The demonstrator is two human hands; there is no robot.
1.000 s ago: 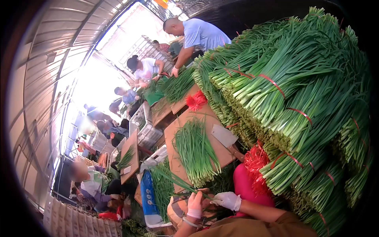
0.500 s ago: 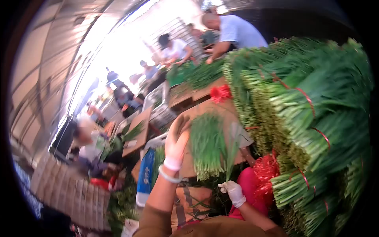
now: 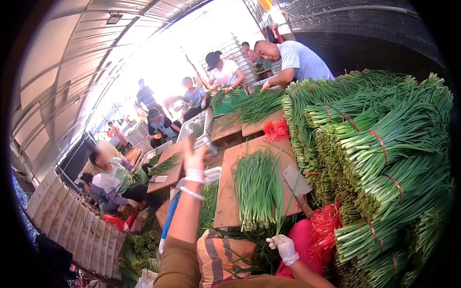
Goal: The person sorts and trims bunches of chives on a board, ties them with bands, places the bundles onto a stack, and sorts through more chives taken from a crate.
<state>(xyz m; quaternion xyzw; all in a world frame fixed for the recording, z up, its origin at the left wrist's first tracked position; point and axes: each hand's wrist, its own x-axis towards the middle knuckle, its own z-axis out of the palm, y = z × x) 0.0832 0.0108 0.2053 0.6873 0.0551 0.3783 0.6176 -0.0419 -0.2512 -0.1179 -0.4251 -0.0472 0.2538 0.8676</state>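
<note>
My right hand (image 3: 284, 248), in a thin white glove, pinches the lower ends of a few garlic chives (image 3: 279, 216) at the front edge of the board. Raised to the left of the board is my left hand (image 3: 194, 157), blurred by motion, its fingers apart and nothing visible in them. It has a white band at the wrist and a pale bangle below. A loose pile of garlic chives (image 3: 257, 189) lies on the wooden board (image 3: 225, 209), pale ends toward me. Right of the pile rests a cleaver (image 3: 296, 181), its handle toward me.
Tied chive bundles (image 3: 384, 144) are stacked high on the right. Red ties (image 3: 325, 223) hang beside my knee; more red ties (image 3: 276, 130) lie at the board's far edge. White crates (image 3: 198, 126) stand beyond. Several people work around, one in a light blue shirt (image 3: 305, 60).
My left hand has moved left, away from the chive pile. My right hand keeps its pinch on the chives. The view has shifted slightly and become sharper, showing the cleaver clearly.
</note>
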